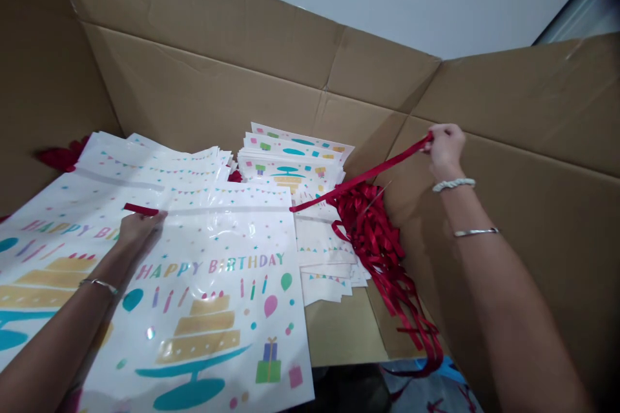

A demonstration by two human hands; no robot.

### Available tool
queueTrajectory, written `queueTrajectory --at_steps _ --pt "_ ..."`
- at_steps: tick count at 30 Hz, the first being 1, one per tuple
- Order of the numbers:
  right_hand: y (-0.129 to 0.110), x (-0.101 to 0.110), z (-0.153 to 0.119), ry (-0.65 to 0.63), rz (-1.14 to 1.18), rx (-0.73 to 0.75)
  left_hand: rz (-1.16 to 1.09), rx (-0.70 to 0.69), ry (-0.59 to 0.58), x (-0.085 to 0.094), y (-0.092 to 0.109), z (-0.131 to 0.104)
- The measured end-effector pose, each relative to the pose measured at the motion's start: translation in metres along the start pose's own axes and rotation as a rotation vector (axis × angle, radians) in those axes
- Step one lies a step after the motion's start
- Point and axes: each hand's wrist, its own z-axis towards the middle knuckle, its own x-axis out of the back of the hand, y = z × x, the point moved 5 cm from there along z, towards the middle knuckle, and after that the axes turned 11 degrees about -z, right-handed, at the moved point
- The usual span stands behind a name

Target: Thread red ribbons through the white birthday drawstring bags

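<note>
A dark red ribbon stretches taut from the right edge of a white "Happy Birthday" plastic bag. My right hand, raised at the right, is closed around the ribbon's far end. My left hand is closed at the bag's left edge, and a short ribbon end sticks out there. Between the two ends a straight pale band crosses the bag's upper part; the ribbon inside it is not visible. The bag shows a cake, balloons and gifts, and it partly covers a second, similar bag.
Tall cardboard walls rise behind and at both sides. A bundle of loose red ribbons lies at the right. Stacks of white printed bags stand against the back wall. More red material shows at the left.
</note>
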Motion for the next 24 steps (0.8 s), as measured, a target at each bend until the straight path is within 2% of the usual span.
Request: queueTrajectory --at_steps 3,5,7,9,10,11,13,15,17,18,20,22,24 --pt "-0.049 -0.04 -0.036 -0.184 -0.321 0.39 0.097 0.017 -0.024 -0.008 -0.016 0.02" --pt "-0.075 -0.067 -0.075 -0.249 -0.524 0.678 0.148 -0.048 0.003 -0.009 -0.014 0.021" --pt "-0.086 -0.097 -0.125 -0.364 -0.715 0.884 0.185 -0.17 0.135 -0.004 -0.003 0.011" --pt "-0.083 -0.127 -0.184 -0.511 -0.858 1.078 0.219 -0.371 0.292 -0.002 0.017 -0.01" --pt "-0.078 -0.141 -0.215 -0.584 -0.903 1.179 0.216 -0.471 0.306 -0.008 0.029 -0.023" --pt "-0.069 -0.155 -0.245 -0.651 -0.935 1.259 0.186 -0.543 0.245 -0.019 0.039 -0.037" --pt "-0.049 -0.177 -0.3 -0.744 -0.912 1.382 -0.026 -0.563 -0.064 -0.056 0.056 -0.069" --pt "-0.029 -0.193 -0.341 -0.765 -0.854 1.419 -0.345 -0.341 -0.393 -0.104 0.064 -0.104" --pt "-0.011 -0.204 -0.367 -0.768 -0.803 1.387 -0.649 -0.113 -0.616 -0.15 0.072 -0.142" --pt "-0.004 -0.208 -0.375 -0.758 -0.773 1.371 -0.758 -0.046 -0.673 -0.168 0.076 -0.158" --pt "0.008 -0.211 -0.383 -0.734 -0.704 1.345 -0.908 0.014 -0.708 -0.193 0.083 -0.18" --pt "0.016 -0.212 -0.383 -0.721 -0.629 1.328 -0.99 0.029 -0.707 -0.204 0.085 -0.19" --pt "0.023 -0.212 -0.38 -0.723 -0.542 1.315 -1.023 0.041 -0.742 -0.206 0.084 -0.192"
